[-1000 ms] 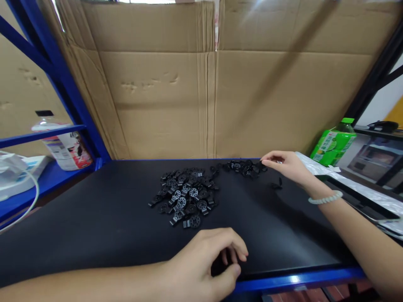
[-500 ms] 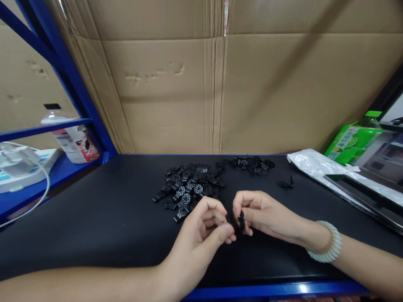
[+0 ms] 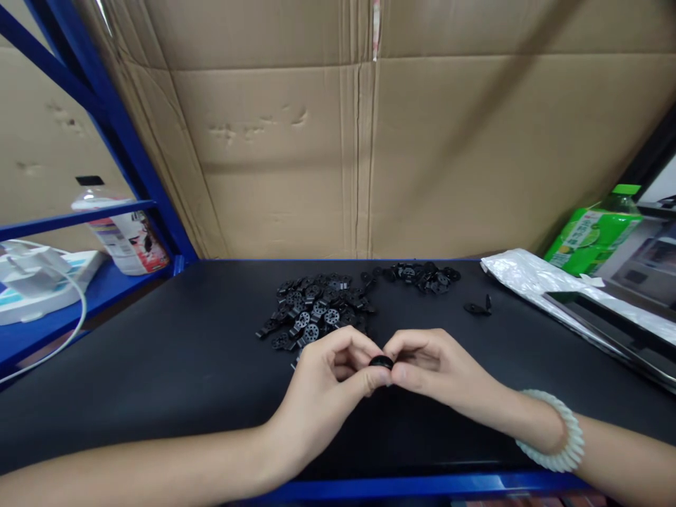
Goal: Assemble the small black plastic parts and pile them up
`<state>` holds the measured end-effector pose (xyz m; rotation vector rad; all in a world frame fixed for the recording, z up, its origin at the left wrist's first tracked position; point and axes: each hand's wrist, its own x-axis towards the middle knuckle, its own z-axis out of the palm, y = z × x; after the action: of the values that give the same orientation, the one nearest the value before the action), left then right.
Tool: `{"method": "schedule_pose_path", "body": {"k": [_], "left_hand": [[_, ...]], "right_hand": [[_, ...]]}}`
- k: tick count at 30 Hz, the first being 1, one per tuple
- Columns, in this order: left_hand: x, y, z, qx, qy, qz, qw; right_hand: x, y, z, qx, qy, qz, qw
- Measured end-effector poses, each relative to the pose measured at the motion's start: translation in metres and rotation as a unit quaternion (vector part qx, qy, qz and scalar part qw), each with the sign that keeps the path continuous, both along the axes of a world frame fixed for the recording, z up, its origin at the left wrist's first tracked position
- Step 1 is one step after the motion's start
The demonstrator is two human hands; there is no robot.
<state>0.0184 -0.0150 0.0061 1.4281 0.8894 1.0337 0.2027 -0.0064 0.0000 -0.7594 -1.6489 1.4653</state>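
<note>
Since half a second ago, my right hand (image 3: 448, 373) has moved in to meet my left hand (image 3: 322, 394), and the small black piece (image 3: 381, 361) that hung upright from my right fingertips now lies flatter between both hands. I pinch it from the left with thumb and forefinger, and from the right my thumb and forefinger close on its other edge; the two sets of fingertips almost touch. My fingers cover most of it, so I can't make out its full shape. It is held above the black tabletop (image 3: 184, 394), close to the near edge with its blue rim (image 3: 422, 486).

Just beyond my left hand lies the large pile (image 3: 322, 303) of black pieces, many showing round discs with holes and short tabs. A smaller heap (image 3: 425, 277) sits behind it to the right, by the far edge. Farther right, a few loose parts (image 3: 477, 308) lie apart from both, near the silver bag (image 3: 520, 271) with the dark frame (image 3: 607, 324) on it. A pale beaded bracelet (image 3: 560, 436) circles my right wrist.
</note>
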Motion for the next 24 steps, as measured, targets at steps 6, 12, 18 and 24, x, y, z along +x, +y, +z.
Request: {"method": "schedule_pose_path", "body": {"k": [6, 12, 18, 24], "left_hand": [[0.0025, 0.0029, 0.0019, -0.037, -0.009, 0.009, 0.999], [0.0017, -0.0026, 0.0028, -0.053, -0.028, 0.029, 0.998], [-0.0002, -0.0004, 0.0053, -0.054, -0.018, 0.047, 0.997], [-0.0004, 0.001, 0.0054, -0.019, 0.0, 0.037, 0.999]], "right_hand": [[0.0008, 0.0013, 0.0014, 0.058, -0.078, -0.053, 0.994], [0.001, 0.0018, 0.0027, 0.082, -0.1, -0.096, 0.987], [0.0013, 0.0001, -0.0008, 0.068, -0.083, -0.086, 0.99], [0.0012, -0.0017, 0.0004, 0.083, -0.092, -0.09, 0.988]]}}
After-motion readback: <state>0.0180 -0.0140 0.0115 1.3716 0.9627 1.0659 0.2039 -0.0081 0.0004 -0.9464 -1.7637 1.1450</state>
